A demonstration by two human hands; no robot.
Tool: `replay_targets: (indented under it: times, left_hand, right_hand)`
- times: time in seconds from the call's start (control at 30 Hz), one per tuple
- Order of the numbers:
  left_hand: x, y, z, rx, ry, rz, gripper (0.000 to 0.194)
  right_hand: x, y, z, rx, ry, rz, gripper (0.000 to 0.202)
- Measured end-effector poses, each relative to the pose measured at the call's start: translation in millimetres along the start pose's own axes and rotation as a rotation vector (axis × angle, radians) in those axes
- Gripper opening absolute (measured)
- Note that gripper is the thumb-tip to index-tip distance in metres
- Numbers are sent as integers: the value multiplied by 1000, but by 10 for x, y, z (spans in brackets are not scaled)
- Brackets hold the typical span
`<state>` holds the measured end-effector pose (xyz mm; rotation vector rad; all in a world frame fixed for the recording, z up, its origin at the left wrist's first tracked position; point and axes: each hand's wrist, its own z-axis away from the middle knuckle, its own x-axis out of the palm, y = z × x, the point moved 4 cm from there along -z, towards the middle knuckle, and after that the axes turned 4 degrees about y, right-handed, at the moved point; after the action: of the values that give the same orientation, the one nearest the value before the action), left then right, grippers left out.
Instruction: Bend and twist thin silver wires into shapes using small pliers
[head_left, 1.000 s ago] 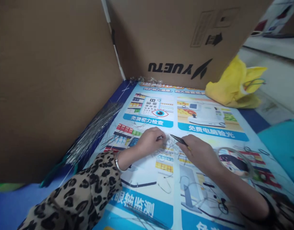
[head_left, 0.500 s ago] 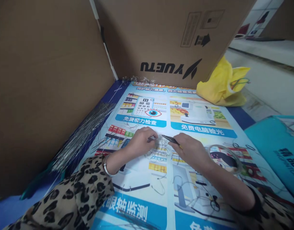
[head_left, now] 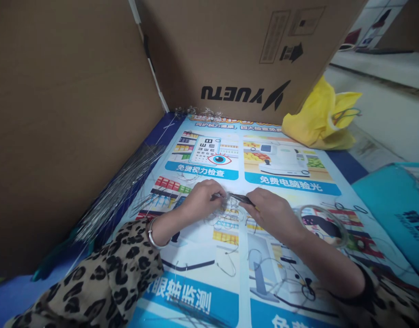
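My left hand (head_left: 203, 202) pinches a thin piece of wire at the middle of the printed poster; a small dark bit shows at its fingertips. My right hand (head_left: 274, 212) is closed around a pair of pliers (head_left: 241, 198), whose dark jaws point left and reach the wire by my left fingertips. Below the fingertips lies a loose tangle of fine wire (head_left: 226, 216); its exact shape is blurred. Whether the jaws grip the wire, I cannot tell.
Left of the poster (head_left: 223, 182) lies a bundle of straight wires (head_left: 118, 193). Cardboard (head_left: 182, 50) stands behind and at left. Twisted wire pieces (head_left: 207, 114) sit at its foot. A yellow bag (head_left: 315, 123), wire coil (head_left: 344, 228) and teal box (head_left: 383, 196) are on the right.
The pliers' tips have come slightly closer to my left fingertips. The whole view has shifted a little; both hands stay in nearly the same place.
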<state>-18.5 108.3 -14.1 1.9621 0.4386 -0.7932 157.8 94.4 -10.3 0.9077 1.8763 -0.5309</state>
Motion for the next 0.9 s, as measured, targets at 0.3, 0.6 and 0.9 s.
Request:
replay_targets:
  times: [0.3,0.6,0.9]
  left_hand:
    - [18,27,-15,-30,-4,-47,20]
    - [8,46,-21,14,-24,-31,21]
    - [41,-16,9,38,-21,23,20]
  right_hand:
    - [12,-9,-13,-35,51,13,31]
    - [16,9,5,-24,46,20,30]
    - [-10,3,16,-36,49,3,31]
